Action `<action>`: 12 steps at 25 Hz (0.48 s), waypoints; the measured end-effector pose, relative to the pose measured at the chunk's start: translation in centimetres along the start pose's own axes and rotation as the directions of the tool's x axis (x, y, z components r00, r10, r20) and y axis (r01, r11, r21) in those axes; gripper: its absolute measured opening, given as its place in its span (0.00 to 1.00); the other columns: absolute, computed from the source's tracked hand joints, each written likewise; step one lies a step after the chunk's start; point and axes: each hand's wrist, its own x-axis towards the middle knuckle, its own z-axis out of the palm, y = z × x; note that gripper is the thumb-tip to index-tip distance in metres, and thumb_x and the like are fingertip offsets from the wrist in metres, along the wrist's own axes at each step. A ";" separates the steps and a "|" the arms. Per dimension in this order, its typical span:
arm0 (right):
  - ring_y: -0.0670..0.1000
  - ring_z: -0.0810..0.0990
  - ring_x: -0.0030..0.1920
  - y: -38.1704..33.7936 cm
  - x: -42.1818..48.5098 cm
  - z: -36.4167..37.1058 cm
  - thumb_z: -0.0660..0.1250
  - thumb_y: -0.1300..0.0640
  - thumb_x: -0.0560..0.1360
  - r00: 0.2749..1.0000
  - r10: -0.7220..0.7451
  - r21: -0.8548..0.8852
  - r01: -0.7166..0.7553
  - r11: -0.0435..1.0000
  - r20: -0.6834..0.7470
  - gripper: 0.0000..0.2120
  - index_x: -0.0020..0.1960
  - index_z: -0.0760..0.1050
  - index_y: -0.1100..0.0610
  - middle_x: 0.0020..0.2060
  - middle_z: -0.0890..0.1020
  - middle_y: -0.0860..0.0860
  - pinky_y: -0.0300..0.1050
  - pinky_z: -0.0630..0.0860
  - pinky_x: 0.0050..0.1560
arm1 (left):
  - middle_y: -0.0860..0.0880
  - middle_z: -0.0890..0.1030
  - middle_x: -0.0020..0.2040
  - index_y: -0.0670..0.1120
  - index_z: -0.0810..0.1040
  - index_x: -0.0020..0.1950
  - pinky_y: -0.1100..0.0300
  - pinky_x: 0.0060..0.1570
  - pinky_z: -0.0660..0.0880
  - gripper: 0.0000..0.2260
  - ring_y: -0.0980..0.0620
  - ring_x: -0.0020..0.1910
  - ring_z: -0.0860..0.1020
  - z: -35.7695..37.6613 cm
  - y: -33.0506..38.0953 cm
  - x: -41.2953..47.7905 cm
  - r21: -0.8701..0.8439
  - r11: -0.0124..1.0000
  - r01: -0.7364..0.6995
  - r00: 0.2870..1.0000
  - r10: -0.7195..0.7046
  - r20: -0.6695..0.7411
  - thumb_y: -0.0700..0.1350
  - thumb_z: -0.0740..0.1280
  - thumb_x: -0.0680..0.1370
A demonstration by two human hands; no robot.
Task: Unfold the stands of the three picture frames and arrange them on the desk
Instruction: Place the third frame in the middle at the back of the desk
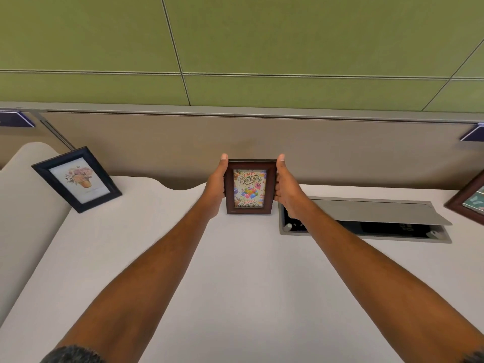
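Note:
A dark brown frame with a "Happy Birthday" balloon picture [249, 188] stands upright at the back middle of the white desk [235, 271]. My left hand [216, 185] grips its left side and my right hand [285, 189] grips its right side, thumbs up along the edges. A black frame with a flower picture [77, 178] stands upright at the far left, facing me. At the right edge, a brown frame with a teal picture [468, 203] stands only partly in view. The stands behind all three frames are hidden.
An open grey cable hatch [366, 218] with its lid raised is set into the desk just right of the middle frame, under my right wrist. A beige partition [262, 145] and green wall panels rise behind the desk. The desk's left edge curves.

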 end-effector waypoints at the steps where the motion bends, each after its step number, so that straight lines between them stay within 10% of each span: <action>1: 0.45 0.87 0.52 0.1 0.3 -0.1 0.50 0.22 0.78 1.000 -0.001 -0.009 0.001 1.000 -0.001 0.35 0.68 0.76 0.45 0.52 0.87 0.45 0.42 0.81 0.47 | 0.58 0.91 0.47 0.61 0.88 0.48 0.54 0.52 0.78 0.26 0.60 0.44 0.89 0.0 -0.1 0.3 0.010 1.000 0.005 1.000 -0.005 0.000 0.74 0.56 0.81; 12: 0.46 0.86 0.50 0.6 1.1 0.3 0.48 0.24 0.80 1.000 0.007 -0.008 -0.007 1.000 -0.025 0.33 0.66 0.76 0.45 0.54 0.85 0.48 0.47 0.80 0.55 | 0.59 0.90 0.45 0.61 0.87 0.50 0.51 0.56 0.77 0.26 0.55 0.49 0.88 0.2 -0.5 0.4 0.036 0.999 0.010 0.999 -0.008 -0.035 0.74 0.55 0.81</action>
